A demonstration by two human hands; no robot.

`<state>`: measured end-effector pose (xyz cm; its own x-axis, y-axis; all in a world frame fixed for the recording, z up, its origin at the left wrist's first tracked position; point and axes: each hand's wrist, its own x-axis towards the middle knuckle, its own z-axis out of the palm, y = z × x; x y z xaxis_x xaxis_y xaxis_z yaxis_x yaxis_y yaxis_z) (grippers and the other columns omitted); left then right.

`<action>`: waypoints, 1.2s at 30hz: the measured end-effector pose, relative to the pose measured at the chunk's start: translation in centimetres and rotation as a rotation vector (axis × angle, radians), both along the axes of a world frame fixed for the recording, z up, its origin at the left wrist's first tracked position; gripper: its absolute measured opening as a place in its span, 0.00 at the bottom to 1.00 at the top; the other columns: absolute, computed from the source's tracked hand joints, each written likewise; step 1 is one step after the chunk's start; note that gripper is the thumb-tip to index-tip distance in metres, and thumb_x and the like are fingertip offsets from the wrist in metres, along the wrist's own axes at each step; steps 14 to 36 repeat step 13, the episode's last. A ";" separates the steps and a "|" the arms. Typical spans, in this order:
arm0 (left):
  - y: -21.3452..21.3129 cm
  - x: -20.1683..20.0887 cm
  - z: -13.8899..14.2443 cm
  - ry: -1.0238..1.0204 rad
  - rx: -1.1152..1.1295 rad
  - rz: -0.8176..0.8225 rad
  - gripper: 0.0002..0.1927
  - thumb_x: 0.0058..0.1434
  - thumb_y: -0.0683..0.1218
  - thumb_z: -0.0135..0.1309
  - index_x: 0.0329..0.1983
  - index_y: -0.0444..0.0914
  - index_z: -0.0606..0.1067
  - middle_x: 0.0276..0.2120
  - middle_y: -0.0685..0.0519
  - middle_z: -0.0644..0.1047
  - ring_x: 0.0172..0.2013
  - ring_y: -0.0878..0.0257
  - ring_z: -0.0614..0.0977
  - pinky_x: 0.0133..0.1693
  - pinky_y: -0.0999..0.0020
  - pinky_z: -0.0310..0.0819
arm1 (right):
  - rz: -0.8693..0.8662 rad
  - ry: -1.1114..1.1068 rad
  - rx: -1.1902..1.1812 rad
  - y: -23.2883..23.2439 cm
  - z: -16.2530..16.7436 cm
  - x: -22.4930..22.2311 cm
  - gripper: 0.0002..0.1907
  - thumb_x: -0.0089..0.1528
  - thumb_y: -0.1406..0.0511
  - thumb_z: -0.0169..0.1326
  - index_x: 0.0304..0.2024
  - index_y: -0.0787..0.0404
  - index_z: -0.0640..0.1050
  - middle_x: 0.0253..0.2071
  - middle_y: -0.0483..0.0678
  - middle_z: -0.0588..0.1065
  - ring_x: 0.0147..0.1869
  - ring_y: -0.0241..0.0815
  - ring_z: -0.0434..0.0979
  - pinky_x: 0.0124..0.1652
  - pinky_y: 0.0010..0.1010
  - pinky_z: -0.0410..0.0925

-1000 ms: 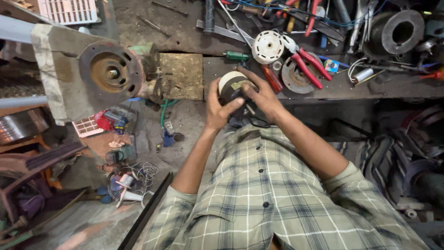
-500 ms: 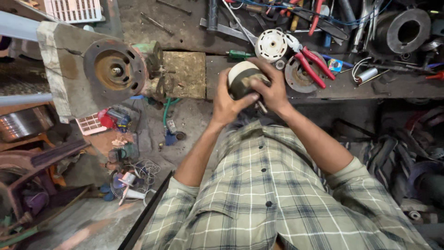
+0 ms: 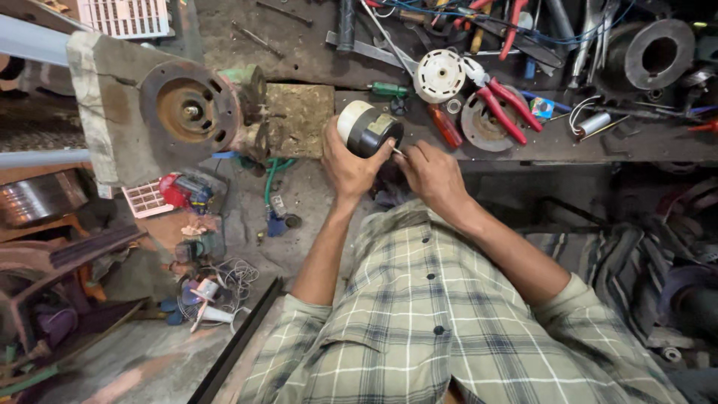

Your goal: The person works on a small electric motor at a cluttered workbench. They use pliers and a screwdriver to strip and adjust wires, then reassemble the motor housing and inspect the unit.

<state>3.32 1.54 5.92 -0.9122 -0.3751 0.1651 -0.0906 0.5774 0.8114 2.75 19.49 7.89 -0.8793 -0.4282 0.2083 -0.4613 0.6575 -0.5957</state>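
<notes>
My left hand [image 3: 350, 163] is wrapped around a small round motor with a black body and cream-white end cap [image 3: 366, 129], holding it up just over the near edge of the cluttered dark wooden surface [image 3: 643, 142]. My right hand [image 3: 432, 173] is pinched closed on a thin metal pin or wire end [image 3: 397, 152] at the motor's side; whether it is a tool tip or a lead is too small to tell. To do this well, I judge the left grip should stay firm so the body cannot roll, and the right should work with small fingertip moves. A white ribbed plastic disc [image 3: 440, 75] and red-handled pliers [image 3: 502, 105] lie just beyond, with a rusty round flanged housing [image 3: 191, 111] well off to the left
</notes>
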 end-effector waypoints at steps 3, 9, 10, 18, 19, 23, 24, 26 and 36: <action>0.5 -0.3 0.7 -0.022 0.044 0.009 0.48 0.46 0.60 0.75 0.63 0.34 0.66 0.54 0.40 0.74 0.54 0.43 0.78 0.55 0.50 0.73 | -0.062 -0.032 -0.033 0.1 -1.1 0.2 0.13 0.67 0.64 0.60 0.31 0.65 0.75 0.28 0.56 0.72 0.31 0.59 0.74 0.30 0.46 0.66; 0.4 -0.1 1.4 0.045 -0.032 -0.012 0.48 0.45 0.59 0.76 0.62 0.33 0.66 0.53 0.40 0.73 0.53 0.41 0.77 0.54 0.49 0.72 | -0.279 -0.649 -0.372 0.1 -2.3 1.2 0.18 0.69 0.63 0.55 0.25 0.64 0.75 0.17 0.51 0.72 0.21 0.53 0.72 0.24 0.41 0.62; 0.2 -0.3 1.5 0.059 -0.023 -0.029 0.47 0.46 0.58 0.76 0.62 0.34 0.66 0.53 0.40 0.73 0.54 0.42 0.77 0.55 0.49 0.72 | -0.286 -0.632 -0.353 0.0 -2.4 1.3 0.19 0.69 0.63 0.56 0.25 0.65 0.75 0.17 0.51 0.71 0.21 0.53 0.72 0.24 0.41 0.62; 0.2 0.2 1.6 0.016 0.043 -0.034 0.46 0.47 0.59 0.75 0.62 0.35 0.67 0.53 0.41 0.74 0.54 0.44 0.78 0.55 0.50 0.73 | -0.134 -0.221 -0.162 0.5 -2.9 1.6 0.18 0.70 0.62 0.57 0.28 0.66 0.75 0.23 0.53 0.73 0.28 0.52 0.74 0.31 0.41 0.65; 0.2 0.2 1.6 0.016 0.043 -0.034 0.46 0.47 0.59 0.75 0.62 0.35 0.67 0.53 0.41 0.74 0.54 0.44 0.78 0.55 0.50 0.73 | -0.134 -0.221 -0.162 0.5 -2.9 1.6 0.18 0.70 0.62 0.57 0.28 0.66 0.75 0.23 0.53 0.73 0.28 0.52 0.74 0.31 0.41 0.65; 0.2 0.2 1.6 0.016 0.043 -0.034 0.46 0.47 0.59 0.75 0.62 0.35 0.67 0.53 0.41 0.74 0.54 0.44 0.78 0.55 0.50 0.73 | -0.134 -0.221 -0.162 0.5 -2.9 1.6 0.18 0.70 0.62 0.57 0.28 0.66 0.75 0.23 0.53 0.73 0.28 0.52 0.74 0.31 0.41 0.65; 0.2 0.2 1.6 0.016 0.043 -0.034 0.46 0.47 0.59 0.75 0.62 0.35 0.67 0.53 0.41 0.74 0.54 0.44 0.78 0.55 0.50 0.73 | -0.134 -0.221 -0.162 0.5 -2.9 1.6 0.18 0.70 0.62 0.57 0.28 0.66 0.75 0.23 0.53 0.73 0.28 0.52 0.74 0.31 0.41 0.65; 0.2 0.2 1.6 0.016 0.043 -0.034 0.46 0.47 0.59 0.75 0.62 0.35 0.67 0.53 0.41 0.74 0.54 0.44 0.78 0.55 0.50 0.73 | -0.134 -0.221 -0.162 0.5 -2.9 1.6 0.18 0.70 0.62 0.57 0.28 0.66 0.75 0.23 0.53 0.73 0.28 0.52 0.74 0.31 0.41 0.65; 0.2 0.2 1.6 0.016 0.043 -0.034 0.46 0.47 0.59 0.75 0.62 0.35 0.67 0.53 0.41 0.74 0.54 0.44 0.78 0.55 0.50 0.73 | -0.134 -0.221 -0.162 0.5 -2.9 1.6 0.18 0.70 0.62 0.57 0.28 0.66 0.75 0.23 0.53 0.73 0.28 0.52 0.74 0.31 0.41 0.65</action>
